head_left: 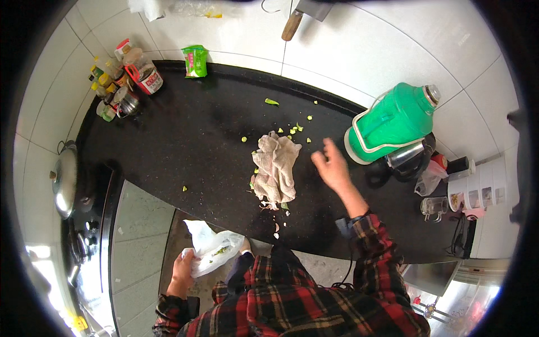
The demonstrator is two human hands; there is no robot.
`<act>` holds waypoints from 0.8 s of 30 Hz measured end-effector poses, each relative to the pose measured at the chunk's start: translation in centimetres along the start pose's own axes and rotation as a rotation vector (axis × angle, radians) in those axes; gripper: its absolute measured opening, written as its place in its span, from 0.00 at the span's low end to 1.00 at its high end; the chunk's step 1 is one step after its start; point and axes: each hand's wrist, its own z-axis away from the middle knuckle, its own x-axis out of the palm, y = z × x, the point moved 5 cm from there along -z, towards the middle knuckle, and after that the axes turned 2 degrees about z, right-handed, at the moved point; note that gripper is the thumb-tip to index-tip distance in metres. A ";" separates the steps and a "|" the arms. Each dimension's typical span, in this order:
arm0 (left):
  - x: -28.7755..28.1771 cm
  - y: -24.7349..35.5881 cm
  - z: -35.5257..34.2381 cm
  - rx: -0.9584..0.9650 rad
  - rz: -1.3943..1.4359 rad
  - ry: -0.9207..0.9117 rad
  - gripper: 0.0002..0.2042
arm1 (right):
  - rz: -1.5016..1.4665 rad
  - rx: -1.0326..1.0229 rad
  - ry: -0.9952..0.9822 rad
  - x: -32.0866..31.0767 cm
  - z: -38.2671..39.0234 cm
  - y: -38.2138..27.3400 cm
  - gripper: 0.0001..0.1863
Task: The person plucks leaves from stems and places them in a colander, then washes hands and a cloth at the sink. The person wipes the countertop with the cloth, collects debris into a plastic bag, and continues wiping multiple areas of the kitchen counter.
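Note:
My left hand [182, 272] grips the edge of a white plastic bag [216, 251] in front of the counter. The bag's mouth gapes, and green scraps show inside it. Over the counter, to the right of a crumpled beige cloth [276, 168], my right hand [333, 167] is open, its fingers apart and nothing in them. Small green vegetable pieces [293, 130] lie scattered beyond the cloth, with a longer green piece [272, 101] farther back. Pale bits that look like garlic scraps [277, 227] lie at the cloth's near end.
A green thermos flask [393, 119] stands at the right, beside a dark kettle [405, 157] and a glass mug [433, 208]. Bottles and jars [115, 78] crowd the back left corner. A green packet [195, 62] leans on the wall. At the left is a lidded pan [65, 182].

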 end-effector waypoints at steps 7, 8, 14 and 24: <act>-1.2 0.5 -1.1 0.017 0.006 -0.026 0.12 | 0.252 -0.260 -0.173 10.7 2.2 -8.3 0.33; -1.7 0.4 -1.1 0.011 -0.032 0.002 0.12 | 0.235 -0.274 -0.174 11.0 1.9 -8.5 0.31; -2.8 -0.3 -0.8 -0.025 0.025 0.081 0.12 | -0.020 -0.325 0.069 5.2 -1.2 -9.4 0.19; -3.0 -1.1 -0.5 -0.023 0.071 0.096 0.11 | 0.056 -0.058 0.416 -1.5 -11.0 -0.1 0.25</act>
